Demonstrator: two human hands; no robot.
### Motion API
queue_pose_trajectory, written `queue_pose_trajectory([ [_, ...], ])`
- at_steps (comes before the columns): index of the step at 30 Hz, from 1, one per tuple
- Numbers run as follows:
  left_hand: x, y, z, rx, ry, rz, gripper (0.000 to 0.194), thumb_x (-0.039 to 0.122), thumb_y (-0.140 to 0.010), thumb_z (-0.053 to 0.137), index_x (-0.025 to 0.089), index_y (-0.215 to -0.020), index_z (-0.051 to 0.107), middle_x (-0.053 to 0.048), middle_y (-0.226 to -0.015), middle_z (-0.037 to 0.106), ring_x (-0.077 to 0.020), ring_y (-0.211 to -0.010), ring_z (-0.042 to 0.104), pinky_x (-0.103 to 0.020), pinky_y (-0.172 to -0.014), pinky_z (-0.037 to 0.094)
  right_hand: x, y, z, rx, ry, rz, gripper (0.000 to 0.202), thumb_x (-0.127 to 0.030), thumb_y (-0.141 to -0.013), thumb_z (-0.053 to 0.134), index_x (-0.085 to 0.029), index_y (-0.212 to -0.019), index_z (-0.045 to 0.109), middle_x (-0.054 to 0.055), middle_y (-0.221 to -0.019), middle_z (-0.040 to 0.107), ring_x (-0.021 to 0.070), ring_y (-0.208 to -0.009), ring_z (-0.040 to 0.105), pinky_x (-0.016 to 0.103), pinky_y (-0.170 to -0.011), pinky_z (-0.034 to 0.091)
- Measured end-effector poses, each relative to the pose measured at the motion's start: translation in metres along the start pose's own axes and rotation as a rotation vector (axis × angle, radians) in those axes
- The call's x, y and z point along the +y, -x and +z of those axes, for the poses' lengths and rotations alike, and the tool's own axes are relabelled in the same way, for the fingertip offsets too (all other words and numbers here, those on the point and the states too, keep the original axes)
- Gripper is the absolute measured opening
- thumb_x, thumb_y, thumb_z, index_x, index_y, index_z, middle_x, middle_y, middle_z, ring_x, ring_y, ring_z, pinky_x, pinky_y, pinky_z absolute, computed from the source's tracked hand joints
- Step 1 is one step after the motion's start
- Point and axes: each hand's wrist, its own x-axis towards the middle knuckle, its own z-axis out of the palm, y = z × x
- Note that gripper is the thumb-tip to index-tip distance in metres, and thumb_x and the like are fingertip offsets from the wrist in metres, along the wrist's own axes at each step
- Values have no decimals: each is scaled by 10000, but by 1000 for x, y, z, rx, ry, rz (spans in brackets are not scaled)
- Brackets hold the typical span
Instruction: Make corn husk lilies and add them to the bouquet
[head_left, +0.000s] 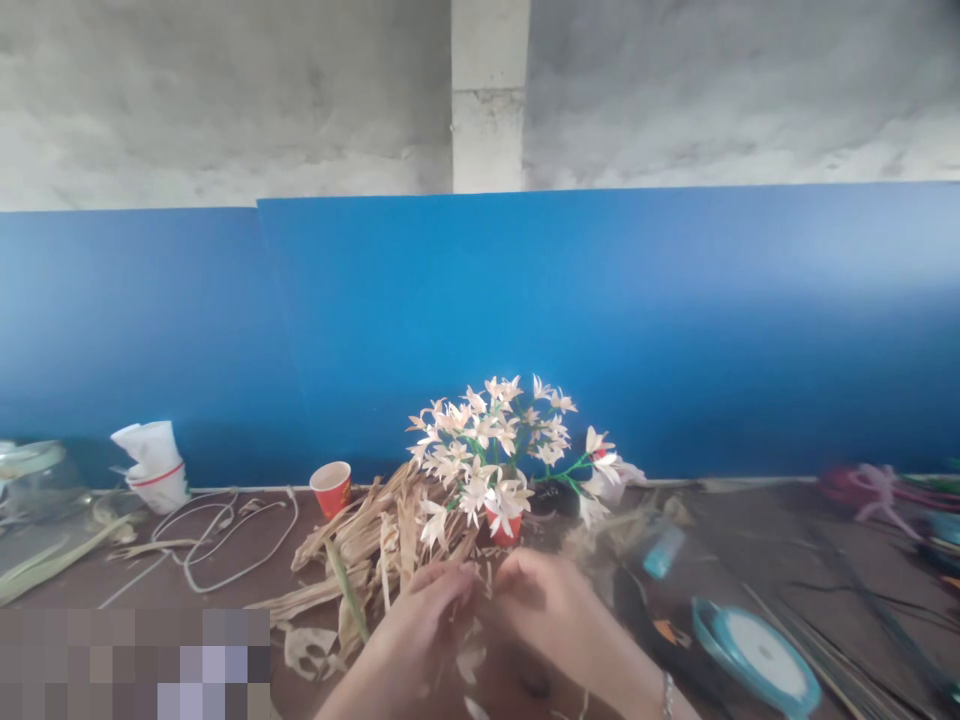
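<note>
My left hand (433, 622) and my right hand (541, 600) are close together at the lower middle, with a small gap between them. The fingers of both are curled in, and whatever they pinch is too small and blurred to name. Just beyond them, white flowers (480, 435) on green stems rise from a red cup (502, 525). Dried husks (390, 535) lie in a heap left of the flowers, near my left hand. Pale petal-like pieces (471, 660) are on the brown table (259, 555) below my hands.
A red paper cup (331, 487), a looped white cable (214, 555) and a white cup with paper (157, 480) stand or lie at left. To the right are a teal ribbon spool (757, 655), a small teal item (664, 552) and thin sticks (832, 660). A blue panel (465, 290) closes the back.
</note>
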Motion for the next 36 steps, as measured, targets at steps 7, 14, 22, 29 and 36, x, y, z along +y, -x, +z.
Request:
queue_pose_trajectory([
  [7, 5, 1, -3, -70, -222, 156, 356, 489, -628, 658, 167, -781, 659, 6, -667, 633, -117, -633, 530, -213, -590, 378, -4, 1, -6, 31, 91, -13, 100, -168, -732, 498, -170, -694, 590, -11, -638, 638, 111, -599, 562, 173, -528, 389],
  [14, -3, -4, -1, -187, -369, 86, 352, 449, -556, 725, 113, -643, 665, 41, -421, 482, -72, -399, 394, -215, -430, 268, -18, 5, -3, -21, 163, 16, 70, -149, -673, 534, -179, -630, 581, -36, -547, 610, 84, -516, 546, 145, -455, 340],
  [22, 1, -1, -4, -118, -494, 36, 146, 261, -581, 670, 135, -536, 613, 47, -432, 488, -48, -378, 339, -204, -422, 246, -23, 10, -9, -66, 190, 14, 127, -118, -685, 517, -199, -711, 612, -38, -578, 638, 85, -531, 568, 153, -501, 369],
  [29, -2, -8, -12, -133, -551, 87, 119, 225, -613, 597, 130, -609, 669, 41, -453, 515, -71, -427, 403, -199, -434, 275, -17, 7, -12, -13, 306, -12, 171, -125, -713, 469, -172, -659, 624, -12, -603, 651, 102, -568, 575, 176, -511, 363],
  [36, 3, -3, -7, -126, -486, 118, 207, 278, -622, 624, 133, -738, 716, 48, -467, 511, -58, -420, 368, -197, -438, 276, -14, 6, -17, 17, 280, -18, 158, -154, -743, 458, -182, -695, 606, -13, -642, 657, 106, -596, 575, 190, -560, 389],
])
